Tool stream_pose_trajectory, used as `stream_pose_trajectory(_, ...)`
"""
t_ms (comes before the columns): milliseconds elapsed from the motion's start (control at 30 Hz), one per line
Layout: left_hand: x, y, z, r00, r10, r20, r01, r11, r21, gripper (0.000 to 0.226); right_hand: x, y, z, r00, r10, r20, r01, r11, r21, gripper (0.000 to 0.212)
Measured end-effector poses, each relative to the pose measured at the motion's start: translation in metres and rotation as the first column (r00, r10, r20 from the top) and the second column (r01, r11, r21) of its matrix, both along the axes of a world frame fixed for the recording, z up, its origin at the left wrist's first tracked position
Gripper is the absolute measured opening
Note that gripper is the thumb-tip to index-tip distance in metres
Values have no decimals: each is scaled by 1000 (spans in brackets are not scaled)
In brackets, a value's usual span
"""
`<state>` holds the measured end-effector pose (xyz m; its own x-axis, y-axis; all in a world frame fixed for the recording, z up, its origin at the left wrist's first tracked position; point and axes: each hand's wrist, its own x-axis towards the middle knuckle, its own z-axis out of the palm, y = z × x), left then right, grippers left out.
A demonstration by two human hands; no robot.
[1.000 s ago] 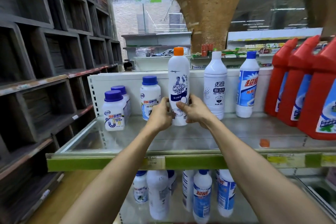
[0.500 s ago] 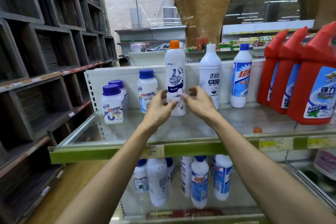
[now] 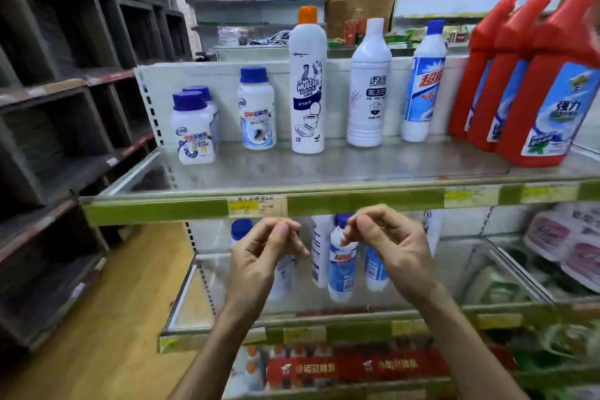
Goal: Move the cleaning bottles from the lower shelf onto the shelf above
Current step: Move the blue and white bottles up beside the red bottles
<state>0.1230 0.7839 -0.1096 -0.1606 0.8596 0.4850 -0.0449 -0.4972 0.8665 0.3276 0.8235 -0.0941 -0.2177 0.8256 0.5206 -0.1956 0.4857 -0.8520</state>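
The upper shelf [image 3: 324,204] carries a tall white orange-capped bottle [image 3: 307,84] standing upright and free, a white bottle [image 3: 370,91] and a blue-labelled bottle [image 3: 423,84] to its right. The lower shelf [image 3: 357,331] holds several white and blue cleaning bottles, among them a blue-labelled one [image 3: 341,266] between my hands. My left hand [image 3: 263,256] and my right hand [image 3: 386,243] hover in front of the lower shelf, just under the upper shelf's green edge. Both hold nothing, with fingers loosely curled and apart.
Three short blue-capped jars [image 3: 194,130] stand at the upper shelf's left, red jugs [image 3: 532,101] at its right. Dark wooden cubbies [image 3: 65,107] line the left wall. Pink packets [image 3: 568,243] sit at lower right, and red boxes [image 3: 350,367] lie under the lower shelf.
Both hands let go of the orange-capped bottle on the upper shelf and dropped down to the front of the lower shelf. The view tilted downward.
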Motion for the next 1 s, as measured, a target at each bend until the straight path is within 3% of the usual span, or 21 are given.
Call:
stream_pose_trajectory(133, 5, 18, -36, 992, -16, 123, 38, 983, -181, 33, 8, 18, -59, 987, -84, 136, 109, 977, -184, 22)
stream_pose_trajectory(233, 7, 36, -64, 986, 25, 164, 35, 934, -354, 33, 10, 47, -98, 947, -187, 260, 255, 932, -257, 4)
stream_pose_trajectory(333, 9, 48, -89, 992, 42, 117, 17, 887, -462, 30, 5, 64, -116, 922, -229, 311, 330, 887, -324, 36)
stream_pose_trajectory(433, 12, 52, -101, 997, 38, 68, 4, 845, -535, 30, -5, 77, -124, 930, -129, 345, 251, 908, -336, 61)
stream_pose_trajectory(567, 16, 44, -106, 1000, 17, 0, -14, 834, -552, 27, -13, 96, -133, 896, -133, 423, 278, 912, -302, 74)
stream_pose_trajectory(700, 13, 38, -112, 997, 12, -83, -55, 839, -541, 24, -12, 95, -128, 848, -205, 489, 351, 908, -227, 64)
stream_pose_trajectory(1000, 2, 19, -116, 990, -7, -137, -69, 842, -536, 41, -17, 23, -89, 881, -234, 411, 297, 950, -98, 59)
